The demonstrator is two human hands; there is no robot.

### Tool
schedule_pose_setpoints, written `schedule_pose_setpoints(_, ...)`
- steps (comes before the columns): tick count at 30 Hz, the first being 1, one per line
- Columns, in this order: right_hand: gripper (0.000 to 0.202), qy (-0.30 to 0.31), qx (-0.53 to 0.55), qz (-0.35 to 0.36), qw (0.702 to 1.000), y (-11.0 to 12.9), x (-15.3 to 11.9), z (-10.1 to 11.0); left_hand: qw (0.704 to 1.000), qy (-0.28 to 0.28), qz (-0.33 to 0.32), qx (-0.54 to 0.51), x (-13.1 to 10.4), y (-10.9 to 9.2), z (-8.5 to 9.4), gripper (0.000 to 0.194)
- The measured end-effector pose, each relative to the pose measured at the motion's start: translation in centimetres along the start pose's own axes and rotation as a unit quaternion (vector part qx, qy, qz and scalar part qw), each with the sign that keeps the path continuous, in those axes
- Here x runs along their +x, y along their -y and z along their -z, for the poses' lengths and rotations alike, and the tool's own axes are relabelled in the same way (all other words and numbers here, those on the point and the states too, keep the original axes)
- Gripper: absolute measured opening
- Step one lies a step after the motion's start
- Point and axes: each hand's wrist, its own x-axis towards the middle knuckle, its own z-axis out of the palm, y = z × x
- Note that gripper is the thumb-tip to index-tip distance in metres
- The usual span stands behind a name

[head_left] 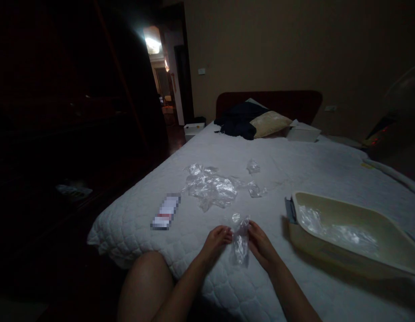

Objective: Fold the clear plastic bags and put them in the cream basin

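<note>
A small clear plastic bag (pixel 240 246) hangs between my two hands, above the white quilted bed. My left hand (pixel 218 241) pinches its left edge with fingers closed. On the other side, my right hand (pixel 260 241) grips the upper right edge. Just beyond them lies a loose pile of crumpled clear bags (pixel 212 188), and a separate crumpled bag (pixel 253 166) rests farther back. More clear plastic (pixel 351 237) is inside the cream bin (pixel 331 250) to the right.
A blurred-out flat item (pixel 166 212) lies on the bed (pixel 133 214) at the left. Dark cloth (pixel 239 118), a beige pillow (pixel 270 124) and a white box (pixel 304 133) are near the headboard (pixel 304 105). My bare knee is at the near edge.
</note>
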Motion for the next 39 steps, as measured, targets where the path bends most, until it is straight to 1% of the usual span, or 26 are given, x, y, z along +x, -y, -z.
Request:
schedule_pose_setpoints(4, 0.035, -0.007, -0.041, -0.006, 0.999, -0.2, -0.2, -0.2, 0.998, -0.014, -0.024, 0.05, 0.2, 0.4, 0.0, 0.035)
schedule_pose_setpoints(6, 0.037, -0.011, -0.051, -0.011, 0.999, -0.1, -0.3, -0.4, 0.998, -0.033, -0.017, 0.056, 0.2, 0.5, 0.0, 0.034)
schedule_pose_setpoints(9, 0.033, -0.018, -0.043, -0.005, 0.999, -0.1, -0.3, -0.5, 0.997, -0.04, -0.002, 0.059, 0.2, 0.6, 0.0, 0.03)
schedule_pose_setpoints(12, 0.028, -0.032, -0.04, -0.004, 0.999, -0.2, -0.2, -0.4, 0.999, -0.037, 0.007, 0.036, 0.2, 0.5, 0.1, 0.029)
schedule_pose_setpoints(15, 0.029, -0.047, -0.026, -0.001, 0.999, -0.2, -0.3, -0.4, 0.999, -0.037, 0.002, -0.002, 0.2, 0.3, 0.4, 0.029)
schedule_pose_setpoints(20, 0.027, -0.103, -0.009, 0.027, 0.994, 0.1, -0.7, 0.0, 0.998, -0.047, -0.002, -0.047, -0.3, 0.0, 1.1, 0.033)
schedule_pose_setpoints(21, 0.026, -0.103, -0.005, 0.031, 0.994, 0.1, -0.8, 0.1, 0.997, -0.052, -0.003, -0.052, -0.5, -0.1, 1.2, 0.033)
schedule_pose_setpoints(23, 0.027, -0.079, -0.011, 0.032, 0.996, 0.0, -0.9, 0.2, 0.996, -0.064, -0.01, -0.062, -0.8, 0.0, 1.3, 0.032)
schedule_pose_setpoints(26, 0.032, -0.029, -0.073, 0.032, 0.996, 0.0, -1.1, 0.0, 0.993, -0.091, -0.039, -0.069, -1.0, 0.5, 1.1, 0.031)
schedule_pose_setpoints(29, 0.042, 0.007, -0.127, 0.049, 0.991, 0.3, -1.3, -0.5, 0.99, -0.116, -0.064, -0.042, -0.9, 1.1, 0.8, 0.034)
schedule_pose_setpoints(31, 0.047, 0.027, -0.147, 0.048, 0.988, 0.4, -1.5, -0.8, 0.99, -0.119, -0.068, -0.022, -0.8, 1.3, 0.8, 0.037)
schedule_pose_setpoints(33, 0.044, 0.031, -0.176, 0.04, 0.983, 0.5, -1.5, -1.0, 0.992, -0.111, -0.064, -0.009, -0.8, 1.5, 0.9, 0.039)
schedule_pose_setpoints(37, 0.024, 0.013, -0.234, 0.052, 0.971, 0.2, -1.5, -1.3, 0.992, -0.102, -0.073, 0.005, -0.9, 1.5, 1.3, 0.038)
schedule_pose_setpoints(39, 0.02, 0.005, -0.25, 0.058, 0.966, 0.2, -1.5, -1.4, 0.993, -0.097, -0.072, 0.015, -0.9, 1.5, 1.3, 0.038)
